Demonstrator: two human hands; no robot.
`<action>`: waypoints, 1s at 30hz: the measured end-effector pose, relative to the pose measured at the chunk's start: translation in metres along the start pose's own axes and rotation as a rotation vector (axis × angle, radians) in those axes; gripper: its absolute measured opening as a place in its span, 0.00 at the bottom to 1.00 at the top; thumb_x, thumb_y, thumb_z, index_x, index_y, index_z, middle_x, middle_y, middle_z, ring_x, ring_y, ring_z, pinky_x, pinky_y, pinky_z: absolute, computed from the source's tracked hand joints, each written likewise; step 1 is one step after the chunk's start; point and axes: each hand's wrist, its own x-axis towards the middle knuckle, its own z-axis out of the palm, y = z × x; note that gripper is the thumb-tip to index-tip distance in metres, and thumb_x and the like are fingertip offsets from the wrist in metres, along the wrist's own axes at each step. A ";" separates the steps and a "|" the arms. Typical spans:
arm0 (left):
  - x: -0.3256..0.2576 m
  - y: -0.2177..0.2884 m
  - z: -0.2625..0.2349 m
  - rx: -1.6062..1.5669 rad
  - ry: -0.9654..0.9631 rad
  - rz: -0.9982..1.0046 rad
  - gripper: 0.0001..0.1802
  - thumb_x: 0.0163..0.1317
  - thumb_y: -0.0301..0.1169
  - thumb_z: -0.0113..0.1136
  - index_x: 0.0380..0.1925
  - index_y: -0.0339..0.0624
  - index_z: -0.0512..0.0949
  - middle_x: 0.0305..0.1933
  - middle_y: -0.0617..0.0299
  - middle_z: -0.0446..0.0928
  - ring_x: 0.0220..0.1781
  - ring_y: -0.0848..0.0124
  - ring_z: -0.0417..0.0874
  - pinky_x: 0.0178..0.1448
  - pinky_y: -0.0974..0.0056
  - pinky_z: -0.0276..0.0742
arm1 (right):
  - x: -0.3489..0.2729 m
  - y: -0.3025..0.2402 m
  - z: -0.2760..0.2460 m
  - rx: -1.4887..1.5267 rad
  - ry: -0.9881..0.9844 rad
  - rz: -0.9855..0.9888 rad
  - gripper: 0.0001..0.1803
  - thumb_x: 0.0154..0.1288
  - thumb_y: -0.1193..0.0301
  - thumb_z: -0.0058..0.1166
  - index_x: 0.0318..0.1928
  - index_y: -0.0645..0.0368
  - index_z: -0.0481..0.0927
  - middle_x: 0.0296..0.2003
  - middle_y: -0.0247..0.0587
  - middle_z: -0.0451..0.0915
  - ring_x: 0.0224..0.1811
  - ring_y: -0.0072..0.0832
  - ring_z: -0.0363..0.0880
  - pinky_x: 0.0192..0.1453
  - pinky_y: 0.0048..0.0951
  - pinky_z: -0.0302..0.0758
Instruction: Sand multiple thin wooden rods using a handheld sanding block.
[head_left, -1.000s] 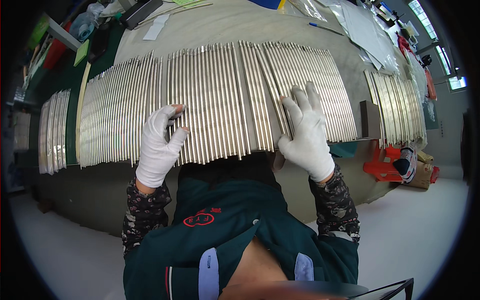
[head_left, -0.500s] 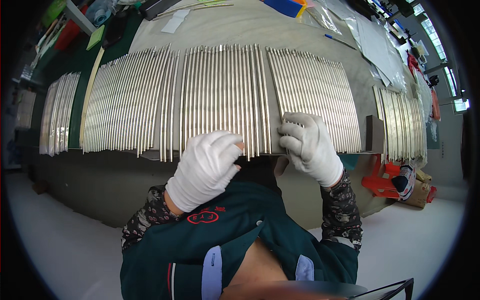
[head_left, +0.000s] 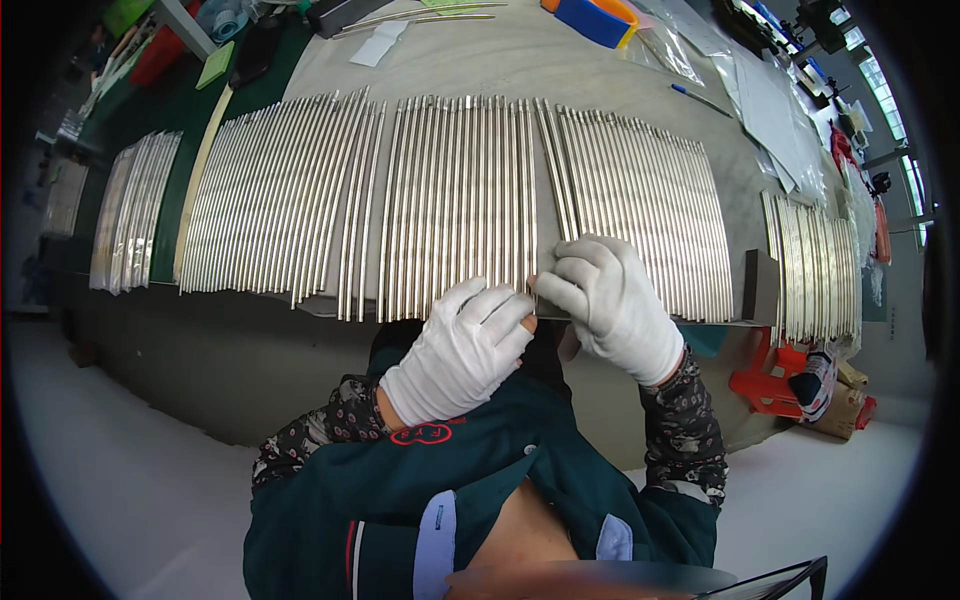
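Slim silvery metal rods lie side by side in several flat rows on the table. My left hand [head_left: 468,347], in a white glove with bare fingertips showing, is closed at the near ends of the middle row of rods [head_left: 455,195], its thumb and finger around the rightmost end. Close beside it, my right hand [head_left: 612,312], also white-gloved, is bent with its index tip at that same rod end. Its other fingers curl over the near ends of a few slightly slanted rods [head_left: 558,165] at the left of the right-hand row [head_left: 650,205]; the glove hides their lower ends.
A dark block [head_left: 760,287] stands right of the rows, beside another bundle of rods [head_left: 812,265]. Left lie a wider row [head_left: 275,190] and a plastic-wrapped bundle [head_left: 135,215]. Farther back are a blue-orange ring-shaped object [head_left: 592,22], a pen [head_left: 700,98] and plastic sheets [head_left: 770,110]. A red stool [head_left: 765,380] is below.
My left hand has moved right, close to my right hand. My right fingers have shifted left to the middle row's edge. The whole view has shifted slightly.
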 end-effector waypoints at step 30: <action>-0.034 -0.018 -0.017 0.064 0.042 -0.138 0.27 0.36 0.34 0.71 0.42 0.44 0.78 0.51 0.61 0.74 0.58 0.63 0.72 0.64 0.49 0.63 | 0.037 -0.012 0.010 -0.022 -0.109 -0.088 0.14 0.48 0.71 0.53 0.38 0.58 0.76 0.39 0.41 0.73 0.50 0.38 0.73 0.56 0.37 0.70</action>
